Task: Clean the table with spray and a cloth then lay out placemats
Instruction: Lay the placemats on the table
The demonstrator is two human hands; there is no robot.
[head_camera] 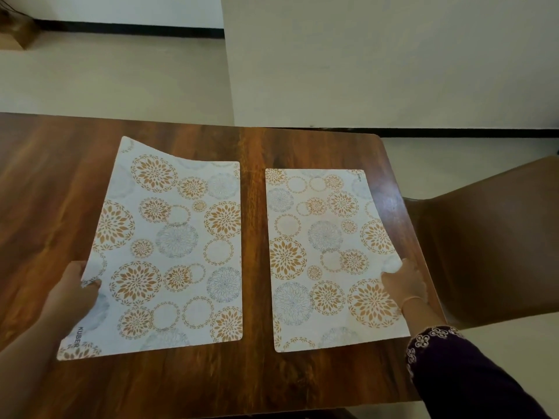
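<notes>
While two flower-patterned placemats sit side by side on the wooden table [254, 379], each running lengthwise away from the person with a strip of bare wood between them, both hands are at their outer edges. The left hand [77, 285] grips the left placemat [169, 246] at its left edge, thumb on top. That side is raised off the wood and the far left corner bows upward, probably so the mat can be slid or turned into line rather than dragged flat. The right placemat [326, 255] lies flat and square to the table's right end. The right hand [403, 281], coming out of a dark embroidered sleeve [453, 367], has its thumb on the mat's right edge, but I cannot tell whether the other fingers curl beneath to pinch it or only press it down. It looks like a steadying hold that keeps this mat put while the other is adjusted. No spray bottle or cloth shows, so the cleaning seems finished and the job is at the laying-out stage, with the left mat not yet settled. A brown chair [490, 237] stands just beyond the table's right end.
</notes>
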